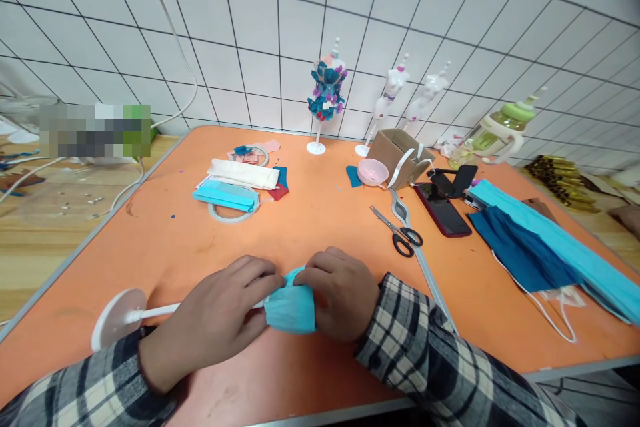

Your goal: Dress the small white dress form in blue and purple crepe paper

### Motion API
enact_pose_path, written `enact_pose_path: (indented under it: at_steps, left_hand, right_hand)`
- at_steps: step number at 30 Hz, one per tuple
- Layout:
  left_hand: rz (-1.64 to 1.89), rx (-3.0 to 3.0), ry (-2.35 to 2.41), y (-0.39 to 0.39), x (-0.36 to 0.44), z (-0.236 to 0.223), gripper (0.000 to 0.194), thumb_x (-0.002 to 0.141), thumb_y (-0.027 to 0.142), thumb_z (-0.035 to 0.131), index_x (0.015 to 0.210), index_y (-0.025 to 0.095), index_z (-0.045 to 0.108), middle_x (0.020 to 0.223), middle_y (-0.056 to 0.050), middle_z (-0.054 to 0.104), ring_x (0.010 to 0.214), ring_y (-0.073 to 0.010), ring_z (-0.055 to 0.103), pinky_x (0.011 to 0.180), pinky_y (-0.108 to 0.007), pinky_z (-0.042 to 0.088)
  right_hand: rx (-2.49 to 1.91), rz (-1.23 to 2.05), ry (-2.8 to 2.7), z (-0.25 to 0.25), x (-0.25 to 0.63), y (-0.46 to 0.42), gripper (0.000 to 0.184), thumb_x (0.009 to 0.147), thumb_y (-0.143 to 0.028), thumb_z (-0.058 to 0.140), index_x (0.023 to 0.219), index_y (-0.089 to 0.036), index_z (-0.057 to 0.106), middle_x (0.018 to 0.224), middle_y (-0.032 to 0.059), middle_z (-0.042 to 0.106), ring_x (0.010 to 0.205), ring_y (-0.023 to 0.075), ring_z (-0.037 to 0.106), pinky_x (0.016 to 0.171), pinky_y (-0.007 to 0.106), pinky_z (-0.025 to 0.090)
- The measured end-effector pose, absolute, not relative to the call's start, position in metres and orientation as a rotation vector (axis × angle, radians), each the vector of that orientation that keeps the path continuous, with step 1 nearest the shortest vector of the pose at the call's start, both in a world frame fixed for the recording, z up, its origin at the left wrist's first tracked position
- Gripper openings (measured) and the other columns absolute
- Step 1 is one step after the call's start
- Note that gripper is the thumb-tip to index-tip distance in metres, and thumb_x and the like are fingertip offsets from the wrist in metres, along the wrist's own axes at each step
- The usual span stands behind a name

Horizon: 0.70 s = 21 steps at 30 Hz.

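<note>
While the light-blue fabric point(290, 310) sits at the end of a tipped white stand point(120, 320), the left hand point(217, 310) and right hand point(345, 293) pinch it; fitting seems underway, probably calling for even tension next. Scissors point(397, 232) lie beyond on the orange counter point(310, 227).

Count, scissors point(395, 232) as reference: 1. Beyond the scissors: upright mannequins point(327, 90), 3; cardboard box point(389, 149), 1; pink bowl point(373, 172), 1. Right of the scissors: phone point(444, 210), 1; green-lidded bottle point(503, 125), 1; dark blue cloth with white cord point(525, 250), 1. Left of the scissors: folded white cloth point(245, 175), 1. Front-left of the scissors: hands point(215, 310), 2; light blue piece point(290, 312), 1; round white base point(117, 320), 1.
</note>
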<state>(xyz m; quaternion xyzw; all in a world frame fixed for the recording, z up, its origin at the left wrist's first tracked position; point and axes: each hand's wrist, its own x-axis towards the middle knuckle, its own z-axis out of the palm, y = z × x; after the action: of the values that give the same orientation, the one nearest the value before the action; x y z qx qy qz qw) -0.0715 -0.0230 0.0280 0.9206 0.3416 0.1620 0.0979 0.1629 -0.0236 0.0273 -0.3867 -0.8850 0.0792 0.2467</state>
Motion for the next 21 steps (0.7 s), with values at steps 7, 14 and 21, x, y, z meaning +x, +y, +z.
enact_pose_path:
  at_steps: [7,14,21]
  left_hand:
    - [0.497,2.695,1.001,-0.0219,-0.0706,0.0277,0.025,0.089,0.021,0.052,0.111,0.022,0.062,0.104,-0.008,0.064,0.093,-0.0237,0.06,0.072,-0.034,0.05]
    - [0.46,2.647,1.006,-0.0216,-0.0718,0.0286,0.026,0.09,0.024,0.053,0.115,0.024,0.063,0.106,-0.007,0.065,0.095,-0.0234,0.06,0.074,-0.033,0.05]
    - [0.477,2.62,0.985,-0.0213,-0.0713,0.0287,0.025,0.09,0.024,0.053,0.112,0.024,0.063,0.105,-0.007,0.065,0.094,-0.0231,0.06,0.075,-0.033,0.05]
  right_hand:
    - [-1.081,0.168,-2.436,0.0317,0.1625,-0.0258,0.013,0.079,-0.017,0.063,0.089,-0.023,0.069,0.08,0.0031,0.068,0.069,0.0185,0.051,0.058,0.031,0.033]
    - [-0.984,-0.006,-2.541,0.0317,0.1646,-0.0256,0.007,0.084,-0.018,0.06,0.079,-0.021,0.065,0.079,0.0028,0.068,0.066,0.0176,0.048,0.054,0.032,0.029]
    - [-0.982,0.117,-2.525,0.0341,0.1694,-0.0266,0.021,0.086,-0.022,0.059,0.106,-0.022,0.066,0.085,0.0027,0.071,0.067,0.018,0.055,0.055,0.032,0.034]
